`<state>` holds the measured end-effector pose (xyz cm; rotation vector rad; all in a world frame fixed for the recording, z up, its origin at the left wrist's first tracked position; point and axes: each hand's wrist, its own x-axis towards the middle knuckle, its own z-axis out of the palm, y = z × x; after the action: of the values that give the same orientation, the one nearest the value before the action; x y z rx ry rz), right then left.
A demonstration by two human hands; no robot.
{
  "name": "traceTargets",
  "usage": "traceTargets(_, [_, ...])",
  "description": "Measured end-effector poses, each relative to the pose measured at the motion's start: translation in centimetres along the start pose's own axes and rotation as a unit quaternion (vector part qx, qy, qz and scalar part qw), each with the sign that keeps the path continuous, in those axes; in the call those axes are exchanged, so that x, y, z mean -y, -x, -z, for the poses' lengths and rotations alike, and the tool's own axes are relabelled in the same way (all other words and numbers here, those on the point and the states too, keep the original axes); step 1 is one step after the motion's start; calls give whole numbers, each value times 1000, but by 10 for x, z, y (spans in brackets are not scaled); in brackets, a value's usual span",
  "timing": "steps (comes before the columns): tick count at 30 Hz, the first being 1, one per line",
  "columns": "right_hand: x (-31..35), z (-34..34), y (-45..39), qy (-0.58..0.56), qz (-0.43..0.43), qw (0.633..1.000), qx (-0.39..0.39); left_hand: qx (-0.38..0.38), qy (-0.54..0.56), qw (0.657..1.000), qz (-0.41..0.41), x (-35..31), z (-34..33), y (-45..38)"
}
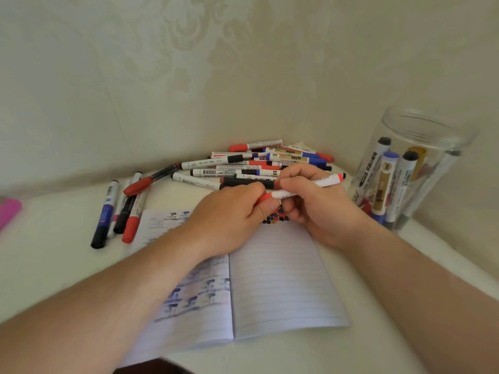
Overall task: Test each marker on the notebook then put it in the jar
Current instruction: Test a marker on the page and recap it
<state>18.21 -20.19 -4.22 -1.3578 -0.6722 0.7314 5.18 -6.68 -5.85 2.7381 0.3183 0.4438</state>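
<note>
Head view: both hands gripped one white-barrelled marker with a red cap [302, 188], held above the top of the open lined notebook [283, 279]. Left hand [229, 211] pinched the red cap end; right hand [316, 201] curled round the barrel. Clear plastic jar [415, 168] stood at right, several markers upright inside. Loose pile of markers [256, 166] lay beyond the notebook, four more markers [118, 209] at left.

— What lies on the white surface [310, 354]?
— An open lined paper notebook [280, 282] in the middle; a heap of red, blue and black capped markers [259, 164] behind it.
— And the sides?
— Four loose markers [118, 211] and a pink object [9, 211] left; a clear jar [429, 147] holding markers right.
</note>
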Motion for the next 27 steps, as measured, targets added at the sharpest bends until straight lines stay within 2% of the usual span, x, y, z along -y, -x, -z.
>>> traceTargets(3, [-1,-2,-2,-7,-6,1000,-4,-25,15,999,-20,3,-2,1])
traceTargets(8, [-6,-4,-2,38,27,999,-6,14,55,997,-53,3,-3,-2])
traceTargets(14, [-6,0,2,26,52,996,69,17,62,997,-48,6,-1,-4])
traceTargets(23, [-4,2,6,40,80,993,79,17,44,999,-13,-1,3,-4])
traceTargets(27, [4,6,11,65,77,993,56,44,60,996,41,-2,6,-3])
